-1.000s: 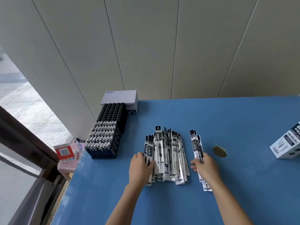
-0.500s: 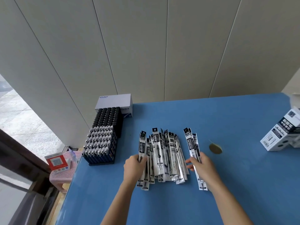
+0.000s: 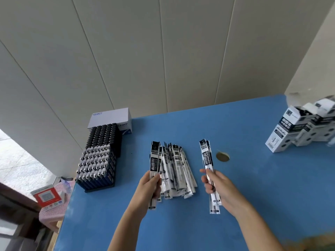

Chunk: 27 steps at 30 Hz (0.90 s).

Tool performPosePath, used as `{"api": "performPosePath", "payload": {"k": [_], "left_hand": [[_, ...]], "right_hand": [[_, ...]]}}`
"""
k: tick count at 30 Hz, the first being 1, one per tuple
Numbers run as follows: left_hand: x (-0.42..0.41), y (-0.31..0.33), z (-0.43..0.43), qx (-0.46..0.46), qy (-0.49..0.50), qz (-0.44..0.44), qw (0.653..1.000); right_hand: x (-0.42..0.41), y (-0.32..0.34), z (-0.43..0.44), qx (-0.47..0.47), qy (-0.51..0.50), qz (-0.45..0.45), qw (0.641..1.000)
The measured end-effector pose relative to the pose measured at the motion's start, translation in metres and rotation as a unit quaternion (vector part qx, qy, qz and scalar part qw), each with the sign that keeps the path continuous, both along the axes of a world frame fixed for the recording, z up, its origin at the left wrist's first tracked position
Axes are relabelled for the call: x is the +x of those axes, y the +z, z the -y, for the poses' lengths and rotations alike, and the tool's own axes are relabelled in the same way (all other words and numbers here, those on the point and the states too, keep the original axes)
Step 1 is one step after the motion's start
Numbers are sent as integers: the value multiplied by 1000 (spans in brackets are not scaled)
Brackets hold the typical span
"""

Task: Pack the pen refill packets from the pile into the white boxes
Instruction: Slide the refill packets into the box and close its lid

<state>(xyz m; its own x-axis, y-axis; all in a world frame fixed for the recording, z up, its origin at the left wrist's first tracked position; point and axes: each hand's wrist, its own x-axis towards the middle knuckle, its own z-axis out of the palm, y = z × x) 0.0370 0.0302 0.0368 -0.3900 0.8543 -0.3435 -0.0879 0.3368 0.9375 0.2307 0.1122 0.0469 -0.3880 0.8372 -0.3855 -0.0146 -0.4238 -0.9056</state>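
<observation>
Blue tabletop (image 3: 253, 187) is carrying the pile (image 3: 178, 171) of pen refill packets (image 3: 155, 160). Left of the pile the left hand (image 3: 149, 185), right of it the right hand (image 3: 220, 185), are each gripping a few packets with curled fingers near mid-length. That grip is suiting them, as they are seeming light, floppy and slippery.

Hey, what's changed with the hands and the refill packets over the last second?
The left hand, which pressed flat on the pile's left edge, now grips a few packets and has lifted them up. The right hand likewise now holds its small bundle, raised off the blue table. The pile between them, the pen trays and the white boxes stayed put.
</observation>
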Motion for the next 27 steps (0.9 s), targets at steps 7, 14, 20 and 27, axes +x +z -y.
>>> {"api": "performPosePath", "payload": {"k": [7,14,20,27], "left_hand": [[91,13,-39,40,-31,151,987],[209,25,-69,75,-75,143,984],[291,30,-99,76,-53,45,995],[334,44,-135,89,-9,1,996]], "right_hand": [[81,7,-14,20,-35,-5,999],[196,23,-47,201,12,232,952],[269,37,-81,306,32,245,919],[311,63,-121,345,29,229,910]]}}
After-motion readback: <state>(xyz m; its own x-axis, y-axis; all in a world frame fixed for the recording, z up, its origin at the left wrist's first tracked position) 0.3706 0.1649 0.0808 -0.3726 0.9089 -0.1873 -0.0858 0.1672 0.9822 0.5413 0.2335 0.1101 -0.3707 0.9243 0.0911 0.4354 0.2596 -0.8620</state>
